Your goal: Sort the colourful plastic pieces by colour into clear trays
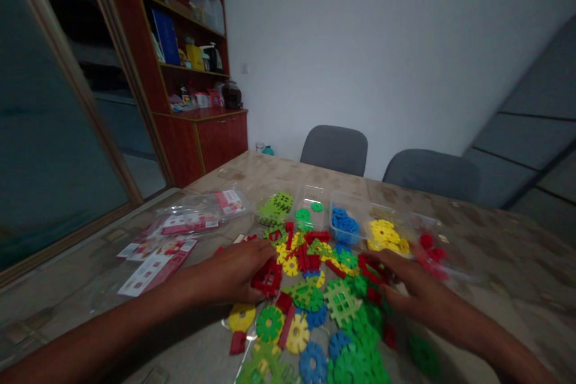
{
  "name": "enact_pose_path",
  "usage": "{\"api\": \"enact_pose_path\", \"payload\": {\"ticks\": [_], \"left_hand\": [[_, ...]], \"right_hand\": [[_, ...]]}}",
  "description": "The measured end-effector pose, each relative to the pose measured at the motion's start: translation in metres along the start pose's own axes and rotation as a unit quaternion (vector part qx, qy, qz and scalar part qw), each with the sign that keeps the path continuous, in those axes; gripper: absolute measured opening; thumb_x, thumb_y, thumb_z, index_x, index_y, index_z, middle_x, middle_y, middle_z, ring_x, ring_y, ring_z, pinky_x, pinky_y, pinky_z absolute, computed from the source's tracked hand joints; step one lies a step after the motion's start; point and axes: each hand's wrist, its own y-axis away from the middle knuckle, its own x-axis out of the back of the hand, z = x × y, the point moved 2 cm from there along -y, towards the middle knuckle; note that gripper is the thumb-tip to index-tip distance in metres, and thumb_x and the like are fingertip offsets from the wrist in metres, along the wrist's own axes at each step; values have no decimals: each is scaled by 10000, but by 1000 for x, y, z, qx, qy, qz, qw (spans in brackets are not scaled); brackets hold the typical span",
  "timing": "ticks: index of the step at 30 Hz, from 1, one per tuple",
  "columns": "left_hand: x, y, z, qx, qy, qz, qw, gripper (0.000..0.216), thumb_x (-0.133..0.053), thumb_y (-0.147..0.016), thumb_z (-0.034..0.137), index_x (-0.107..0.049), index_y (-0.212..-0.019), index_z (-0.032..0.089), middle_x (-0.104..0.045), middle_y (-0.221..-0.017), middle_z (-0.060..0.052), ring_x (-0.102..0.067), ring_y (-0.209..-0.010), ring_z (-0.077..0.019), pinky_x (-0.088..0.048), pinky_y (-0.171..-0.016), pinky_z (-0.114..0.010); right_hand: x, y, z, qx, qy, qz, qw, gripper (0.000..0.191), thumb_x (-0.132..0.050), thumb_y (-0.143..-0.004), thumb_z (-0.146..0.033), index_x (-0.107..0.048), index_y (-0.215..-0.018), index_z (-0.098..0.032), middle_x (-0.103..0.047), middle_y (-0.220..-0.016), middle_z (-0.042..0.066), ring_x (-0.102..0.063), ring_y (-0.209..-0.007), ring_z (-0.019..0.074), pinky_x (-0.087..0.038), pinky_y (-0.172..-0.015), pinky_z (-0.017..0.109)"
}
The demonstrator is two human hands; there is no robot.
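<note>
A heap of flat plastic interlocking pieces (315, 306) in red, yellow, green and blue lies on the table in front of me. My left hand (234, 273) rests on the heap's left side, its fingers curled over a red grid piece (269, 279). Over on the right side my right hand (405, 291) lies with fingers bent down among red and green pieces; whether it holds one is unclear. Behind the heap stand clear tubs (344, 225) with pieces sorted by colour: green, blue, yellow, red.
Clear packets with red and white labels (180, 234) lie on the marbled table (495, 264) to the left. Two grey chairs (335, 150) stand at the far edge. A red-brown shelf cabinet (193, 90) is at the back left beside a glass door.
</note>
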Motion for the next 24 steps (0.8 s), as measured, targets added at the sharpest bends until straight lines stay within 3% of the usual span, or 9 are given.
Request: {"api": "enact_pose_path", "payload": {"ticks": [4,11,20,24], "left_hand": [[10,-2,-2,-27,44,42,998,526,-675,-779,366,-515,-1268,257,-557,-1276,-98,-543,-1131,-288,-425,-962,-407],[3,-6,14,-32,60,23,997,561,-720,-752,334,-553,-1284,272,-547,-1350,-78,-509,-1214,-290,-391,-1024,-437],[7,-8,8,-11,64,46,997,620,-710,-785,363,-510,-1359,244,-507,-1410,-130,-481,-1268,-321,-374,-1049,-480],[15,-15,7,-51,69,70,994,603,-700,-815,417,-508,-1362,253,-519,-1395,-130,-494,-1250,-307,-363,-1059,-458]], "right_hand": [[-8,11,17,-13,12,38,999,558,-530,-822,-337,-550,-1340,-131,-600,-1338,168,-588,-1158,324,-449,-1007,508],[-27,7,16,6,39,23,999,607,-539,-763,-186,-533,-1369,-160,-538,-1420,143,-502,-1293,302,-358,-1103,504],[-21,3,11,11,8,54,998,530,-565,-855,-294,-529,-1371,-179,-569,-1393,135,-537,-1253,296,-386,-1081,498],[-8,5,8,11,-15,49,999,522,-564,-848,-324,-547,-1353,-190,-595,-1367,127,-568,-1214,298,-426,-1046,485]]}}
